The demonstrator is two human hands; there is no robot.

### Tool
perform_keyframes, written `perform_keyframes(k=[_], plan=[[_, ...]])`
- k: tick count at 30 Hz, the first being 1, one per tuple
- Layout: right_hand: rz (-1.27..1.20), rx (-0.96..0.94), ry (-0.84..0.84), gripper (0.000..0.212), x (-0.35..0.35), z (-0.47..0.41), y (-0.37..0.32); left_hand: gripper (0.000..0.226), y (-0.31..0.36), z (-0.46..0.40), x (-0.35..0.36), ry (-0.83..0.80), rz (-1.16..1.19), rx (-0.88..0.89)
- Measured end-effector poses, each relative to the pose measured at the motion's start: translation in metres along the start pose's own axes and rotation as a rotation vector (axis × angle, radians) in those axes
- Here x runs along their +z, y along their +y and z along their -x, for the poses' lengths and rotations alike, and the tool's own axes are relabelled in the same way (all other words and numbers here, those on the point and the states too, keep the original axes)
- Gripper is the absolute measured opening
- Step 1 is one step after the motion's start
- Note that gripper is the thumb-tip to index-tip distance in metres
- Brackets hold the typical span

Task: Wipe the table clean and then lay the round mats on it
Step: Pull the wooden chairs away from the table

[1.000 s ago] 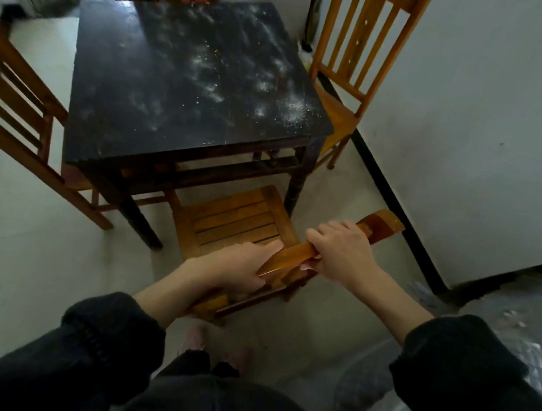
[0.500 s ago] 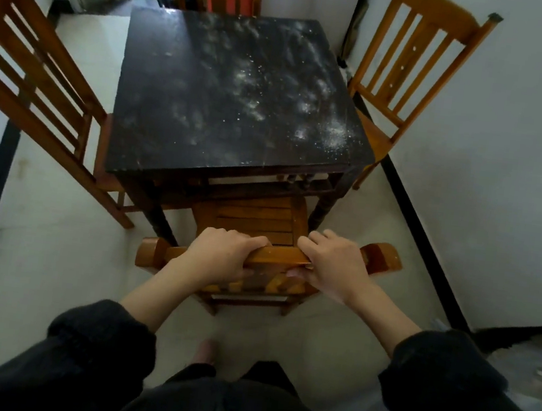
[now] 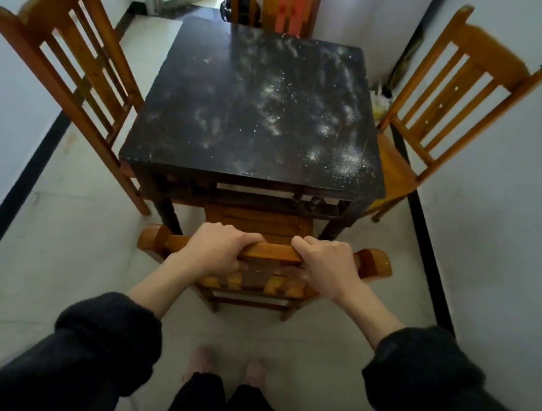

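Both our hands grip the near chair's top rail: left hand, right hand. We see the table right ahead, dark top dusted with white powder; no mats visible.

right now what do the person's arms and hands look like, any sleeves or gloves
Both arms wear dark, near-black, thick soft sleeves, the left sleeve and the right sleeve bunched up in a fat roll below the elbow, leaving the forearms bare. The left hand and right hand are bare: no gloves. No rings, watch or markings show.
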State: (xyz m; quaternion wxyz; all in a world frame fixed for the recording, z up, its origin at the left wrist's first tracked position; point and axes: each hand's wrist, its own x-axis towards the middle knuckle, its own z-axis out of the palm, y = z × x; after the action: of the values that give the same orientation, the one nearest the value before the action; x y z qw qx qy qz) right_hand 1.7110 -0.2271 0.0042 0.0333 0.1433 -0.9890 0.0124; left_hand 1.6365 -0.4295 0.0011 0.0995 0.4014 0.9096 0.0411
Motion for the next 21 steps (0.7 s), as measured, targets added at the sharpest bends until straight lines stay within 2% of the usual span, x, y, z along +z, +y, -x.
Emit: perform_keyframes(k=[21], plan=[[-0.005,-0.055,0.105,0.040,0.009,-0.049,0.025,0.041,-0.022,-0.031,-0.022,0.004,0.014,-0.086]])
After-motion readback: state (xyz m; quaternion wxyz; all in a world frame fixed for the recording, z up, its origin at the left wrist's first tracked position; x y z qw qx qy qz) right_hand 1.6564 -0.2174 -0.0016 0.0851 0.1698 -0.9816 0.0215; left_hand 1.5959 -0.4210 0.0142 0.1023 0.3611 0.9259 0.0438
